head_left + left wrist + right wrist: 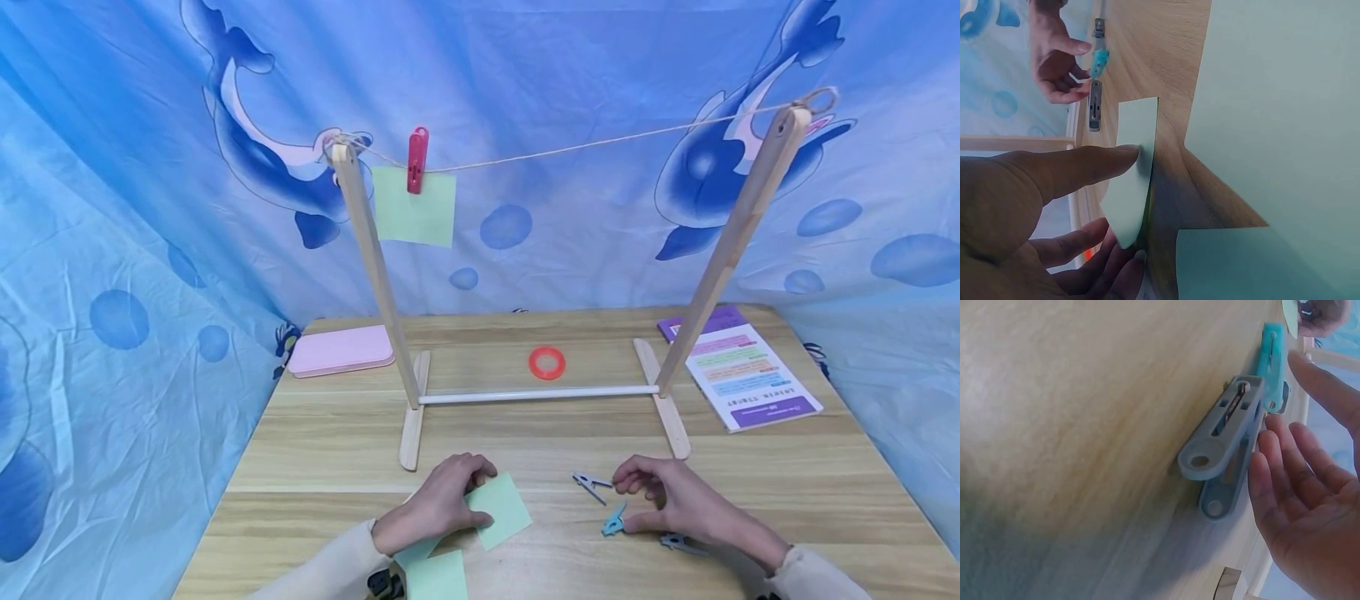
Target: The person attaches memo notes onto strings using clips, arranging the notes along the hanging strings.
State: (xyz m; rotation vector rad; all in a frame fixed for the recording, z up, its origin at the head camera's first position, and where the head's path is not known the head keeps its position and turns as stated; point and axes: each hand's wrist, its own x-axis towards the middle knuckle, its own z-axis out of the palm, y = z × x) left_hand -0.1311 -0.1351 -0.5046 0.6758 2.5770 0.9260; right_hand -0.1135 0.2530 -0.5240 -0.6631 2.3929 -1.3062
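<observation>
My left hand (442, 504) pinches a light green paper square (501, 510), thumb on its face in the left wrist view. Two more paper squares (438, 577) lie partly under that wrist. A teal clothespin (614, 520) sits on the table between the thumb and fingers of my right hand (678, 504), which are spread apart around it. One grey clothespin (591, 486) lies just beyond the fingertips. Another grey clothespin (1219, 431) is below the palm, large in the right wrist view.
A wooden stand (738, 242) carries a string (570, 150), where a red clothespin (417, 160) holds a green paper (415, 215). Behind its white crossbar (536, 394) lies a red ring (547, 362). A pink case (341, 351) rests left, a purple-white booklet (750, 375) right.
</observation>
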